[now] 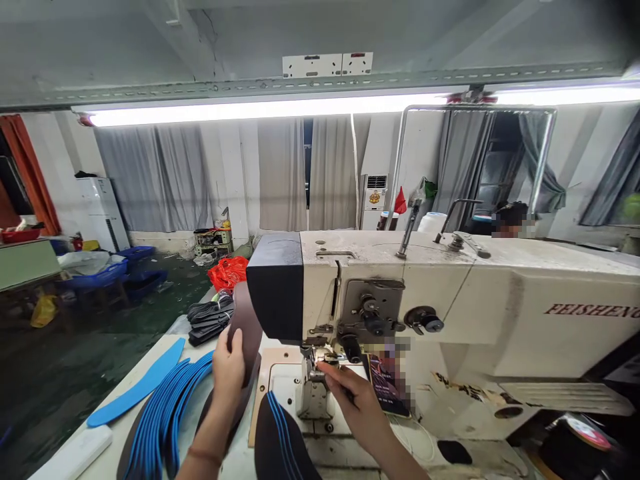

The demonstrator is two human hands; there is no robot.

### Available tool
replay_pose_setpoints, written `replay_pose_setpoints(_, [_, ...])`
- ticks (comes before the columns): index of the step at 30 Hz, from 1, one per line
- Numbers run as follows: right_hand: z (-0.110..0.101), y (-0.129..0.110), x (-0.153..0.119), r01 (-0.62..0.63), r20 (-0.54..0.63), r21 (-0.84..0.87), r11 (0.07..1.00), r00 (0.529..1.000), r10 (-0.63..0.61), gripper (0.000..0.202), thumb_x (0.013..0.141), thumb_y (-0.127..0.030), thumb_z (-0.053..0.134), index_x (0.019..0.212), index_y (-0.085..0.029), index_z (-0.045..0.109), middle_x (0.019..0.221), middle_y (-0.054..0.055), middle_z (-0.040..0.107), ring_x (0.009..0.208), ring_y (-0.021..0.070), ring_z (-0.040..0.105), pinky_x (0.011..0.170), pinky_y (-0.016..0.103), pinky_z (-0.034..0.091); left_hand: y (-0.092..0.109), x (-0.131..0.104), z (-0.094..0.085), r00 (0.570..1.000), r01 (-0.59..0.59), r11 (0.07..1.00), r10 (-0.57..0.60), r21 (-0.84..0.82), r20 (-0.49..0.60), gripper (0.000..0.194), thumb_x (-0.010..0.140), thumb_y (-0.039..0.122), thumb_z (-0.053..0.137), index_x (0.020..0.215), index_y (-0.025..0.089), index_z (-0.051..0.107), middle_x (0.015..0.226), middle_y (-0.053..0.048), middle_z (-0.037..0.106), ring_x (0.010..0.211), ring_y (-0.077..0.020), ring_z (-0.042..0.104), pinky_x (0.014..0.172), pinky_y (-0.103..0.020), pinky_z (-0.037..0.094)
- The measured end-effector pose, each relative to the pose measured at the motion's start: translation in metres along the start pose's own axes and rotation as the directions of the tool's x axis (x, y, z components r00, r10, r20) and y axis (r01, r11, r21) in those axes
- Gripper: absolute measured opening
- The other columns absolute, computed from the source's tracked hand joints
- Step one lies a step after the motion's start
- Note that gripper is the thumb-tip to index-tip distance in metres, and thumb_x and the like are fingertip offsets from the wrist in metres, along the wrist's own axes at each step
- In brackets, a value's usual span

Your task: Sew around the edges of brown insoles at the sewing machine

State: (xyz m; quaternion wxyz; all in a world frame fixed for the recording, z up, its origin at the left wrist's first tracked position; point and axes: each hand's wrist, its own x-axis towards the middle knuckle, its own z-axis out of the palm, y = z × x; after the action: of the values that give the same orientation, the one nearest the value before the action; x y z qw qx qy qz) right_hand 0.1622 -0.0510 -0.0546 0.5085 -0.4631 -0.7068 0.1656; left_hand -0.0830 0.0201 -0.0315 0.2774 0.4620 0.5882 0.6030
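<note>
My left hand point(229, 365) is closed around a long, dark brown curved piece of sheet material point(247, 320), holding it upright left of the sewing machine point(360, 287). My right hand point(355, 400) reaches to the needle and presser-foot area point(316, 363), index finger forward and fingers drawn together; anything between the fingertips is too small to make out. Dark curved pieces with blue edges point(283, 440) lie in front of the machine's small work post point(315, 397). Left of my left forearm is a fanned stack of similar blue-edged pieces point(160, 413).
A single blue curved piece point(140, 387) and a white block point(75, 457) lie along the table's left edge. Black bundled strips point(210, 320) and a red plastic bag point(227, 272) sit behind. A phone point(387, 387) leans under the machine arm. A person's head point(513, 219) shows beyond.
</note>
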Motion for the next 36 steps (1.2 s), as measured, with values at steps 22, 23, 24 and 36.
replay_pose_setpoints(22, [0.002, 0.001, 0.001, -0.058, 0.006, 0.026, 0.998, 0.998, 0.058, 0.030, 0.093, -0.037, 0.052, 0.113, -0.026, 0.072, 0.094, 0.007, 0.075, 0.093, 0.0225, 0.070, 0.080, 0.029, 0.057, -0.070, -0.102, 0.009, 0.924, -0.327, 0.530, 0.003, 0.783, 0.383, 0.058, 0.081, 0.016, 0.052, 0.137, 0.006, 0.044, 0.132, -0.020, 0.058, 0.120, -0.0307, 0.055, 0.098, -0.041, 0.042])
replay_pose_setpoints(23, [0.003, 0.001, 0.000, -0.059, 0.003, 0.027, 0.998, 0.998, 0.059, 0.030, 0.093, -0.037, 0.052, 0.113, -0.026, 0.072, 0.094, 0.007, 0.075, 0.094, 0.0228, 0.070, 0.081, 0.030, 0.057, -0.072, -0.101, 0.009, 0.924, -0.330, 0.560, 0.026, 0.760, 0.382, 0.055, 0.080, 0.013, 0.051, 0.135, 0.007, 0.047, 0.133, -0.020, 0.058, 0.121, -0.0304, 0.054, 0.099, -0.042, 0.041])
replay_pose_setpoints(24, [0.003, 0.001, 0.000, -0.059, -0.001, 0.028, 0.998, 0.998, 0.059, 0.030, 0.093, -0.037, 0.052, 0.113, -0.025, 0.072, 0.095, 0.007, 0.075, 0.095, 0.0232, 0.070, 0.081, 0.030, 0.057, -0.072, -0.100, 0.009, 0.924, -0.324, 0.621, 0.048, 0.714, 0.378, 0.055, 0.079, 0.011, 0.050, 0.134, 0.007, 0.049, 0.134, -0.019, 0.057, 0.122, -0.0301, 0.053, 0.100, -0.042, 0.040])
replay_pose_setpoints(36, [0.005, 0.011, -0.001, -0.080, -0.006, 0.079, 0.994, 0.997, 0.080, 0.029, 0.091, -0.034, 0.057, 0.114, -0.026, 0.072, 0.111, 0.008, 0.074, 0.104, 0.0236, 0.068, 0.091, 0.032, 0.054, 0.027, -0.082, 0.017, 0.820, 0.412, 0.893, -0.276, -0.182, 0.501, 0.044, 0.062, 0.041, 0.076, 0.096, 0.013, 0.072, 0.078, -0.007, 0.074, 0.072, -0.0220, 0.067, 0.064, -0.029, 0.051])
